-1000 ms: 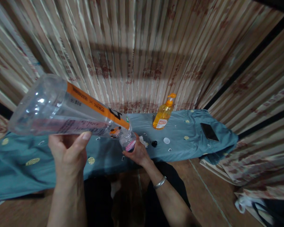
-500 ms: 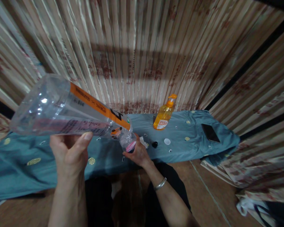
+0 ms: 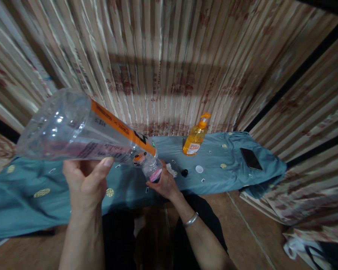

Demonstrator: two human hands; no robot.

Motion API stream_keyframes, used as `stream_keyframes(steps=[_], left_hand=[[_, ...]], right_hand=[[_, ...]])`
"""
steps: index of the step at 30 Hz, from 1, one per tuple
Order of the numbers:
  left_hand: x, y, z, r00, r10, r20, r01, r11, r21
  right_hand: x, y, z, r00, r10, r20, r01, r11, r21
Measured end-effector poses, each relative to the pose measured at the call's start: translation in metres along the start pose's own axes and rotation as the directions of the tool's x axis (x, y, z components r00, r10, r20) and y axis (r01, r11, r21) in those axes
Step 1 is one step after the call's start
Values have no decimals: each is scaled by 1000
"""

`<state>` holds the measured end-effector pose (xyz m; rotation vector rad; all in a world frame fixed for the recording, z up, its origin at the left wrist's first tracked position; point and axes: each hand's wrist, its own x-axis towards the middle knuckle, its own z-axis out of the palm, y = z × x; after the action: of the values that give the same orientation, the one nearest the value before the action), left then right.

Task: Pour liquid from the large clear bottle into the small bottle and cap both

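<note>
Both hands are closed: the left hand (image 3: 86, 183) grips a large clear plastic bottle (image 3: 81, 133), tilted neck-down over a small bottle (image 3: 153, 173) gripped by the right hand (image 3: 163, 183). Below, a wrinkled blue cloth (image 3: 30, 202) covers the desk before pleated curtains (image 3: 163, 63); an orange pump bottle (image 3: 195, 137) stands upright on it.

Single head-worn view, looking forward and down, close above both hands, blue-cloth table (image 3: 214, 180) ahead, curtain wall (image 3: 169, 67) behind
</note>
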<state>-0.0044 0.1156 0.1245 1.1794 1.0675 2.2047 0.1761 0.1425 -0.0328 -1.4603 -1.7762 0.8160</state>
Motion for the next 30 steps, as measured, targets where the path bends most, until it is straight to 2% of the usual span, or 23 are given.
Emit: stream_keyframes(steps=[6, 11, 15, 19, 23, 30], left_hand=[[2, -4, -7, 997, 25, 73, -27, 999, 37], [4, -3, -3, 999, 16, 41, -17, 1000, 14], [6, -1, 1, 997, -1, 78, -4, 998, 61], [7, -2, 2, 999, -35, 37, 33, 998, 51], [9, -3, 1, 997, -17, 77, 12, 997, 70], [12, -5, 3, 991, 8, 133, -20, 996, 88]], right_hand=[[0, 0, 0, 1000, -4, 9, 4, 1000, 13], [1, 4, 2, 1000, -6, 3, 6, 1000, 26], [2, 5, 2, 1000, -2, 0, 2, 1000, 30], [3, 7, 2, 1000, -2, -2, 2, 1000, 27], [3, 8, 2, 999, -37, -8, 38, 999, 39], [3, 8, 2, 1000, -31, -6, 31, 999, 31]])
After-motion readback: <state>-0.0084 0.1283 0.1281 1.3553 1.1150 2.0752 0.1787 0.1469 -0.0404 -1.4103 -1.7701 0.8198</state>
